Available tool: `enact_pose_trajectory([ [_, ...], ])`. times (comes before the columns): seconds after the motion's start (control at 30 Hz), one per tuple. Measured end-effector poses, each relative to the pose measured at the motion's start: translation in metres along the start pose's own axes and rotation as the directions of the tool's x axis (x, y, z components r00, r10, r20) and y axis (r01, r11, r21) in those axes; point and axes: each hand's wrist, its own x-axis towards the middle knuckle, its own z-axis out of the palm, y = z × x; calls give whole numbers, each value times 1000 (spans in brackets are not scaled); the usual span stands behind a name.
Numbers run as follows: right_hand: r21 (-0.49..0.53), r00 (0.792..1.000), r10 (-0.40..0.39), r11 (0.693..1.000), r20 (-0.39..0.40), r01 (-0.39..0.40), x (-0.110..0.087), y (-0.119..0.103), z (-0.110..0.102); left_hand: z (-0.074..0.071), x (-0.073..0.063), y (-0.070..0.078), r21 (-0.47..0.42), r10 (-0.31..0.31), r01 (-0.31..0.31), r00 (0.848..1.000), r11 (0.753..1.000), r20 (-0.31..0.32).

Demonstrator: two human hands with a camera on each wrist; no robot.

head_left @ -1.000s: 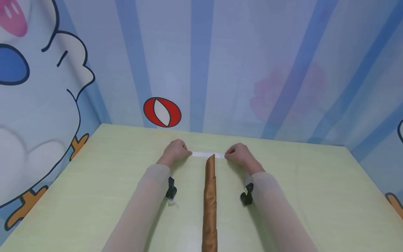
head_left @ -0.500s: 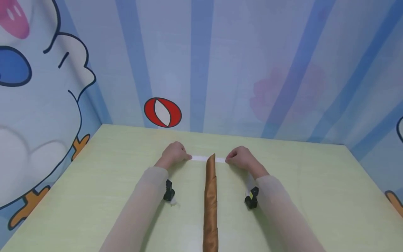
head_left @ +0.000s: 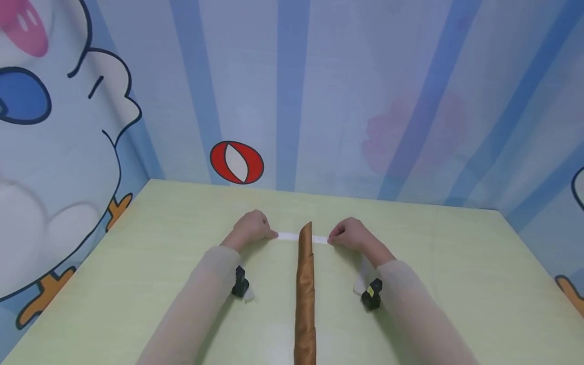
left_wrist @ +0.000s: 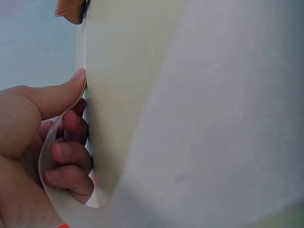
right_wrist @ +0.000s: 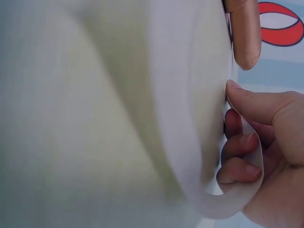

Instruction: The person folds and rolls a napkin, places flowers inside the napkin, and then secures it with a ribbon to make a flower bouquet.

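Observation:
A long roll of brown satin cloth lies lengthwise on the table, its pointed tip away from me. Crosswise beneath it, close to the tip, runs a white ribbon. My left hand pinches the ribbon just left of the roll, and my right hand pinches it on the other side. In the left wrist view the ribbon passes between thumb and forefinger and loops down past the curled fingers. The right wrist view has the ribbon's loose tail hanging in a curve, with the roll's end above the thumb.
The pale yellow-green table ends at a blue striped backdrop with cartoon figures. Small black wrist cameras hang below both sleeves. Loose ribbon tails trail under the forearms.
Both hands have drawn nearer to me, bringing the ribbon a little farther down the roll from its tip. The right hand has also shifted slightly rightward. The roll has hardly moved.

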Motion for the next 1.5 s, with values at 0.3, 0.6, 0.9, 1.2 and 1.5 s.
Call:
enact_pose_trajectory([
  [0.3, -5, 999, -13, 1000, 36, 13, -12, 0, 6, 3, -11, -4, 19, -2, 1, 1000, 1000, 19],
  [0.6, -17, 999, -16, 1000, 51, 17, -26, -6, 10, 4, -27, -5, 17, -20, 19, 999, 1000, 43],
  [0.9, -17, 999, 4, 1000, 50, -3, -35, -3, 12, 8, -38, -6, 14, 10, -11, 998, 1000, 59],
  [1.2, -17, 998, 11, 1000, 64, -9, -47, -6, 12, 10, -45, -4, 7, 1, -1, 997, 1000, 75],
  [1.5, -7, 997, 25, 1000, 75, -25, -60, -8, 15, 13, -54, -5, 26, 0, -2, 995, 1000, 97],
])
